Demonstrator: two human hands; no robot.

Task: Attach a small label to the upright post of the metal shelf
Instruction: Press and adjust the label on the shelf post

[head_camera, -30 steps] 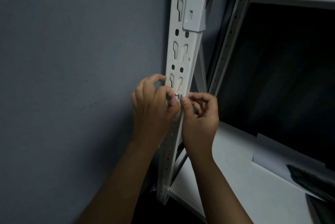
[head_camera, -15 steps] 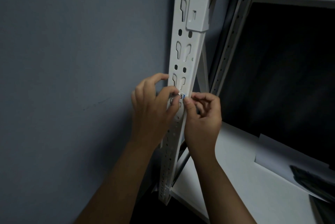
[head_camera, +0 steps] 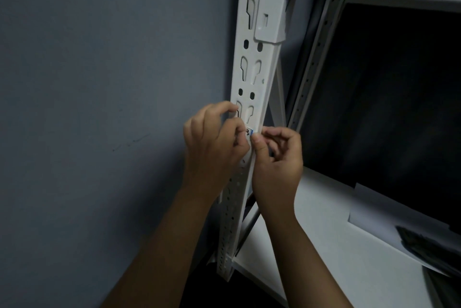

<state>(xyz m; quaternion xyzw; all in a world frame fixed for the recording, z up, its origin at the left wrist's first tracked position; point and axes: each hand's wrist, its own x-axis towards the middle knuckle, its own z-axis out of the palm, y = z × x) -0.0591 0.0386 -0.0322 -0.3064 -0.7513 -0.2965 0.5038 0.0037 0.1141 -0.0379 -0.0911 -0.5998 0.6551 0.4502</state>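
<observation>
Both hands stayed closed on the small label [head_camera: 250, 131], left hand [head_camera: 214, 144] and right hand [head_camera: 277, 161] each pinching an end against the white upright post [head_camera: 249, 78]. Grip barely shifted within the second, suggesting placement was still being set. Post: painted steel, flat-faced, punched with keyhole slots.

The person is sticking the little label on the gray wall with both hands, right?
Not the wall. The head view shows both hands, left hand and right hand, holding the small label against the white upright post of the metal shelf.
</observation>
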